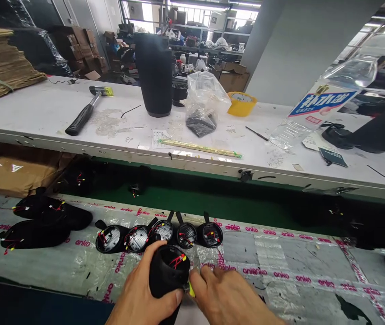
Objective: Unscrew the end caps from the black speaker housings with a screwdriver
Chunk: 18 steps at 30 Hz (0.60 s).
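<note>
My left hand (145, 284) is wrapped round a black cylindrical housing (165, 280), its open end tilted up toward me. Inside that opening, thin red wires with a small yellow connector (181, 258) show. My right hand (222, 289) is closed at the housing's right side, around a small yellow tool (191, 290); most of it is hidden by the fingers, so its kind cannot be made out. Just beyond my hands stands a row of several similar black housings (186, 235) with wires in their open ends and fabric tabs sticking up.
More black housings (39, 232) lie at left on the tape-covered surface (280, 253). The white shelf (118, 108) above bears a hammer (89, 108), a black cylinder (154, 74), a plastic bag (204, 104), a yellow tape roll (242, 104) and a tilted bottle (324, 104). Stacked cardboard (2, 63) stands far left.
</note>
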### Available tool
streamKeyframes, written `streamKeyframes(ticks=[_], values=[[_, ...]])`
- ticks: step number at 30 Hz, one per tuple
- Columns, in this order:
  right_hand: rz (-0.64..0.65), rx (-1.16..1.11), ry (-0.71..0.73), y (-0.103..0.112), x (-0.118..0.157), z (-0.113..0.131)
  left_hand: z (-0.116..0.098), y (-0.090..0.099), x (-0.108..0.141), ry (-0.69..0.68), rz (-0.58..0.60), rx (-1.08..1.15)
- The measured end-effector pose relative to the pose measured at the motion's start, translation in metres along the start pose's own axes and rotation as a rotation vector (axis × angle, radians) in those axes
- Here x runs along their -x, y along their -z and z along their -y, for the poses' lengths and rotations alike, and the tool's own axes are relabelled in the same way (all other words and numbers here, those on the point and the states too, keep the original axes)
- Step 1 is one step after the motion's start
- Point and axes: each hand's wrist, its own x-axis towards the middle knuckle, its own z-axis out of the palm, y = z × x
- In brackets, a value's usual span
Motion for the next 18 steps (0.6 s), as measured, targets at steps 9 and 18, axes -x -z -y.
streamKeyframes(ticks=[9,18], values=[[-0.278,-0.576,-0.242,-0.004,0.04,-0.018,0.018,0.006,-0.019,-0.036,0.222,0.309],[-0.059,-0.692,-0.45,0.001,0.048,-0.014,0.022,-0.03,-0.034,-0.182,0.462,0.152]])
